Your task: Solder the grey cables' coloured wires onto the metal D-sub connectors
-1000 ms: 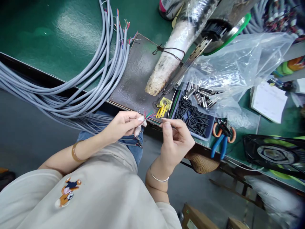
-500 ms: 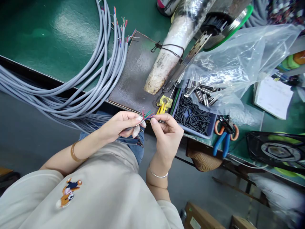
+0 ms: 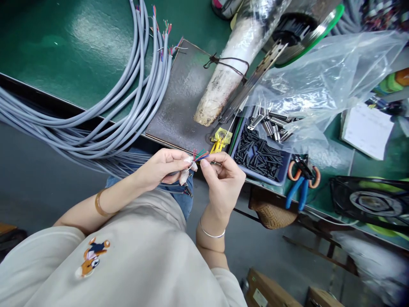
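Observation:
Above my lap, my left hand [image 3: 171, 167] pinches the end of a grey cable, with white wrapping on its fingertips. Thin coloured wires [image 3: 200, 155], red, green, blue and orange among them, fan out from that end toward the right. My right hand [image 3: 223, 177] has thumb and forefinger closed on the tips of these wires; its other fingers are curled. Below the left fingers, small dark metal connectors [image 3: 188, 189] show against my jeans. Just beyond the hands, a yellow-handled tool [image 3: 217, 145] lies by a yellow sponge [image 3: 223, 135] at the board's edge.
Grey cables [image 3: 137, 102] with stripped ends drape over the bench's left side. A wrapped white cylinder [image 3: 220, 85] rests over a dark board [image 3: 174, 94]. Right of it stand a blue bin [image 3: 281, 181] of black sleeves and connectors, blue-handled pliers [image 3: 297, 192] and a black fan [image 3: 373, 202].
The wires and the left fingertips have shifted slightly to the right. The right thumb and forefinger stay at the wire tips, and the view has moved a little.

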Tool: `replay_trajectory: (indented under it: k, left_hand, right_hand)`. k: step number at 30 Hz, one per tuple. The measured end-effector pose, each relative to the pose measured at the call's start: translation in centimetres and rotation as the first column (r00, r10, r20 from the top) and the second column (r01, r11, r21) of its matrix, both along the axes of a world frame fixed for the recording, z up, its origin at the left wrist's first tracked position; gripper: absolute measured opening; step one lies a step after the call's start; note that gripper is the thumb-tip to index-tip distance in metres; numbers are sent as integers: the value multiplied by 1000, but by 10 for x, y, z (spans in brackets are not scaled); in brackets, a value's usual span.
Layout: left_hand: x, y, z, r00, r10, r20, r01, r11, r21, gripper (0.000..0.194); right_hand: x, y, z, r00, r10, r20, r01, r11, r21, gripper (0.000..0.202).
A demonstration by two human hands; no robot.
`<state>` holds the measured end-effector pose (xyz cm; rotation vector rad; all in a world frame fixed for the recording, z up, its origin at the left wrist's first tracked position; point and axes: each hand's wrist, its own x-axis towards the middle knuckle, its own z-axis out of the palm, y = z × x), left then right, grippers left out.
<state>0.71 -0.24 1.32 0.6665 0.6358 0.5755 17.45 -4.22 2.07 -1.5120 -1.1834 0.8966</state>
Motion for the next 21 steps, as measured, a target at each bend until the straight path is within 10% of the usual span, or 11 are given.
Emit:
replay_trajectory:
  k: [21]
  left_hand:
    - [3, -4, -1, 992, 101, -82, -92, 991, 100, 49]
  right_hand:
    - [-1, -6, 2, 988, -8, 153, 0, 999, 54, 10]
